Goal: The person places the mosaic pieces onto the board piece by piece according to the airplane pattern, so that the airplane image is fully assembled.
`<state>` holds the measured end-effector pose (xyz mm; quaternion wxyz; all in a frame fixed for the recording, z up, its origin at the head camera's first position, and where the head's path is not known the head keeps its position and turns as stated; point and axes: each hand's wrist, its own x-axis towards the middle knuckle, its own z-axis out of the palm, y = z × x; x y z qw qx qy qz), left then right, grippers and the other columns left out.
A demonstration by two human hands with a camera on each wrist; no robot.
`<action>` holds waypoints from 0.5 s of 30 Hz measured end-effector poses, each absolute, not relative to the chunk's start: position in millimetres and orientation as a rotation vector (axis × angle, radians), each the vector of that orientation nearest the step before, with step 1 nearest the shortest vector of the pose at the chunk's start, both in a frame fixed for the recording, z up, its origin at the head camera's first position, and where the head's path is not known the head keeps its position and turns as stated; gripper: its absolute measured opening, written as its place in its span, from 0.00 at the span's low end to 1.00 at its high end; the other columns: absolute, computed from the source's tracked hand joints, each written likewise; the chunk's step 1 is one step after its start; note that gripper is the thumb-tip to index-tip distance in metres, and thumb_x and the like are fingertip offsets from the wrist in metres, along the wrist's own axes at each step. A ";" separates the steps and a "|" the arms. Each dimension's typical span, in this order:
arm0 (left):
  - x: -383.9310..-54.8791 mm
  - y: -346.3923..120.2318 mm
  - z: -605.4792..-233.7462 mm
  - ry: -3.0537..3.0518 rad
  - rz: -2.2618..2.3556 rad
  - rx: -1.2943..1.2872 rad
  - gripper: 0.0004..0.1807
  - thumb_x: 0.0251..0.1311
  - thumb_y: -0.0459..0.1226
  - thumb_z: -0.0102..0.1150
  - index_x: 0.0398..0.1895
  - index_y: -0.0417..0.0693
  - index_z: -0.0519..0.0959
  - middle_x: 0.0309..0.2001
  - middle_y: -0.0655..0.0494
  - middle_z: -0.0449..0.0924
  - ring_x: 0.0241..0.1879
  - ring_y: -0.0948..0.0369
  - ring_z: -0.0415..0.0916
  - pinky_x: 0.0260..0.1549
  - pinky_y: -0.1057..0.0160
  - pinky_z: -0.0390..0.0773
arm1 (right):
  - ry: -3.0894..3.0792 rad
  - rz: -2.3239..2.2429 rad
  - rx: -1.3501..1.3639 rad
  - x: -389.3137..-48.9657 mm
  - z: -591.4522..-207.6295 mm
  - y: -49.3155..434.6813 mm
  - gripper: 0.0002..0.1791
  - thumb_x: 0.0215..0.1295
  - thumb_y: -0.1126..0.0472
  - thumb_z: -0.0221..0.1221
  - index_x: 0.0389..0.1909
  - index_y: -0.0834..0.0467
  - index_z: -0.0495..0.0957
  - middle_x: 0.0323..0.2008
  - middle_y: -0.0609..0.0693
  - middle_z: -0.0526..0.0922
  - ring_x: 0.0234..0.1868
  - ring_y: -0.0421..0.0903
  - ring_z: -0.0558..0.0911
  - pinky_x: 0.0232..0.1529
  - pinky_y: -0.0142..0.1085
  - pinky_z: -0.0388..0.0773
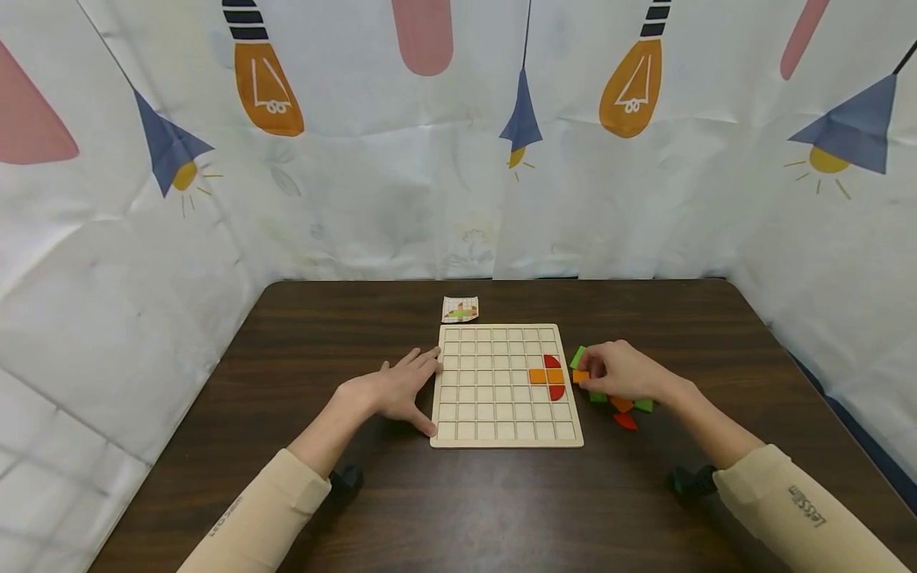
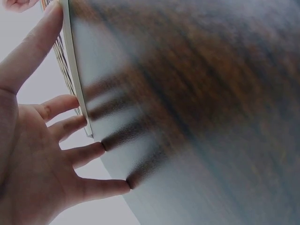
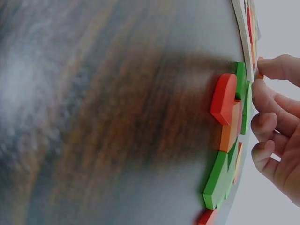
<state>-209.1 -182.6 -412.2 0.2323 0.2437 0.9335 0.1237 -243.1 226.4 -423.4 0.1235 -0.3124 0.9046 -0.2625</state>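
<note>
A pale wooden grid board (image 1: 487, 406) lies on the table. On its right side sit two orange square tiles (image 1: 537, 376) in a row, with a red quarter-round tile (image 1: 552, 361) above and another red tile (image 1: 556, 392) below. My left hand (image 1: 401, 387) rests at the board's left edge, fingers spread, thumb at the near corner. Just beyond the right edge, my right hand (image 1: 622, 370) pinches an orange tile (image 1: 580, 376) between thumb and forefinger. In the right wrist view its other fingers curl loosely over the loose tiles.
Loose tiles lie under and beside the right hand: green tiles (image 1: 643, 405), an orange tile (image 1: 622, 404) and a red tile (image 1: 626, 421). Behind the board is a small pattern card (image 1: 460, 309). A printed curtain (image 1: 372, 207) hangs beyond the brown table (image 1: 487, 509).
</note>
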 end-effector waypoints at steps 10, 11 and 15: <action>-208.8 -181.9 -411.3 2.562 0.353 0.661 0.53 0.50 0.59 0.78 0.75 0.48 0.63 0.83 0.46 0.38 0.80 0.42 0.35 0.64 0.23 0.48 | 2.613 -0.854 -0.788 -243.5 -424.0 226.6 0.10 0.68 0.60 0.67 0.47 0.59 0.82 0.27 0.42 0.83 0.26 0.42 0.80 0.30 0.38 0.80; -208.8 -181.9 -411.1 2.563 0.355 0.662 0.53 0.50 0.58 0.78 0.74 0.48 0.63 0.83 0.46 0.38 0.80 0.42 0.35 0.64 0.23 0.48 | 2.605 -0.871 -0.783 -243.1 -424.2 225.7 0.10 0.68 0.60 0.67 0.47 0.59 0.82 0.28 0.43 0.84 0.26 0.43 0.80 0.30 0.38 0.79; -208.3 -182.0 -410.3 2.564 0.350 0.658 0.53 0.49 0.59 0.79 0.75 0.49 0.63 0.83 0.47 0.38 0.80 0.42 0.34 0.65 0.23 0.48 | 2.569 -0.942 -0.771 -241.0 -425.0 220.2 0.12 0.67 0.60 0.69 0.48 0.59 0.82 0.29 0.45 0.85 0.26 0.44 0.80 0.30 0.38 0.78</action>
